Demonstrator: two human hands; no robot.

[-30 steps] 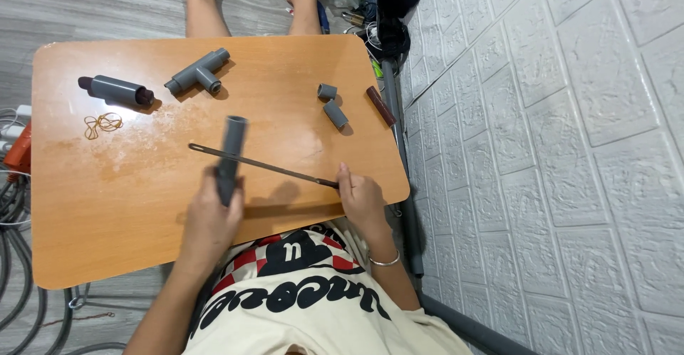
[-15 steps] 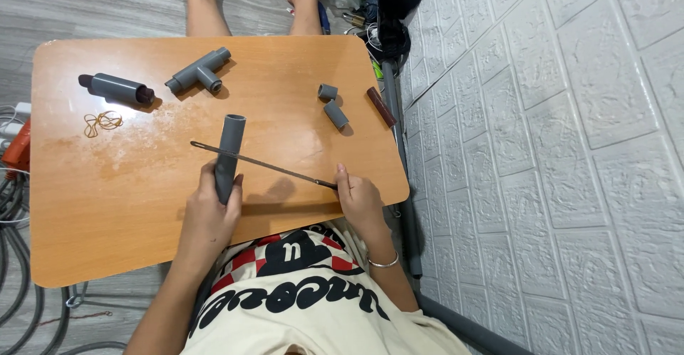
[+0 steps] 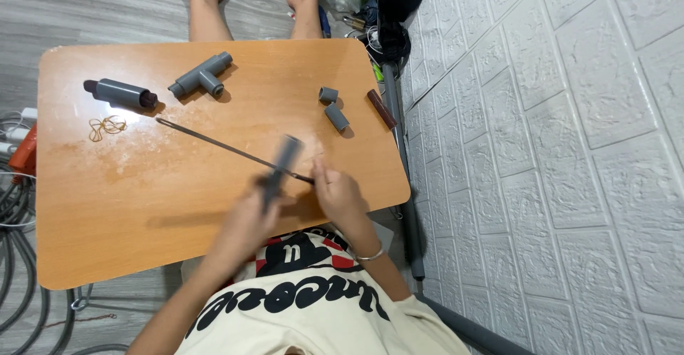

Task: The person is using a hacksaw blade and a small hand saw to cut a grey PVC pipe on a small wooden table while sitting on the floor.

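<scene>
Nearest, the left hand (image 3: 246, 223) grips a blurred grey pipe piece (image 3: 280, 168) and the right hand (image 3: 335, 191) pinches the near end of a thin saw blade (image 3: 228, 148) crossing it, cut seemingly unfinished, while farther grey fittings (image 3: 201, 76) lie untouched.

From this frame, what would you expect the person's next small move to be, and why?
Probably steadying the grey pipe piece against the table. The left hand grips its lower end and it shows motion blur, while the right hand pinches the near end of the thin saw blade, which runs across the pipe. A still pipe would likely let the blade bite cleanly.
</scene>
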